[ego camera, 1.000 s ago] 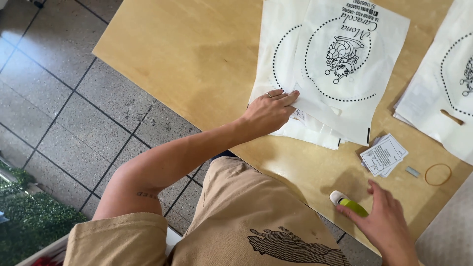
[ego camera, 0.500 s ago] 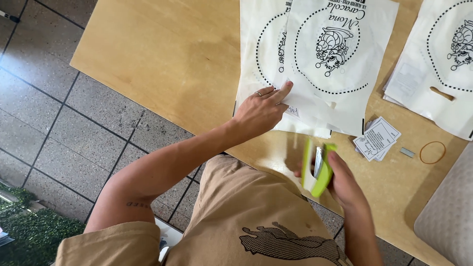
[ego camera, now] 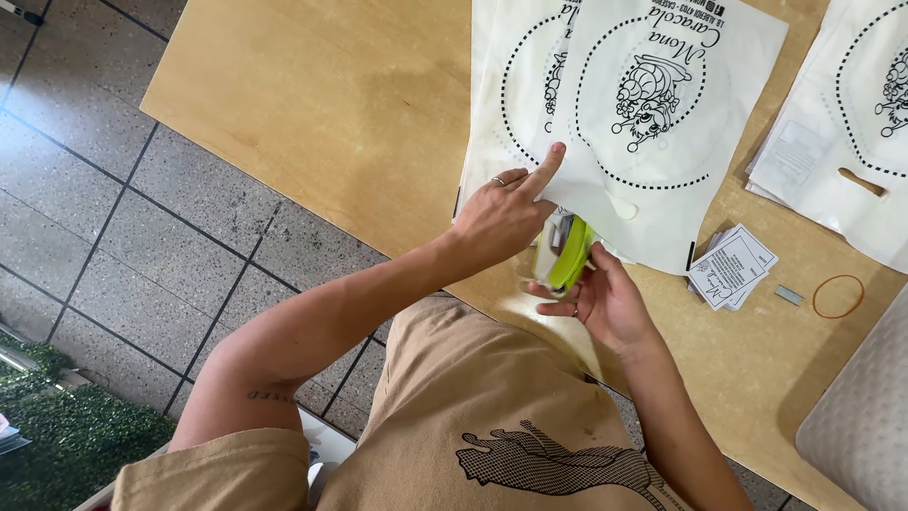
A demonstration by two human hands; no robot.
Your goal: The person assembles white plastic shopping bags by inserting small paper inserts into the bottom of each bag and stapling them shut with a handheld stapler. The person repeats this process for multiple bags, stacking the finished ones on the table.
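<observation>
**Stapler brought up to the bag's lower edge**

Since the earlier frames the right hand [ego camera: 605, 301] has carried the lime-green stapler [ego camera: 565, 252] from the table's near edge up to the bottom of the white printed bag [ego camera: 653, 142], beside the left hand [ego camera: 506, 210]. The right hand grips the stapler from below, fingers curled around it. The left hand lies on the bag, forefinger stretched along its edge, the other fingers bent; it clasps nothing.

The stapler's mouth is hidden under the left hand and the bag's edge, so whether it bites the material cannot be told. More printed bags [ego camera: 851, 123] are cut off at the right edge of the view. A small stack of printed cards [ego camera: 733, 267], a strip of staples [ego camera: 789, 295] and a rubber band [ego camera: 838, 296] lie well apart on the wooden table [ego camera: 312, 123], over a grey tiled floor [ego camera: 104, 237].
</observation>
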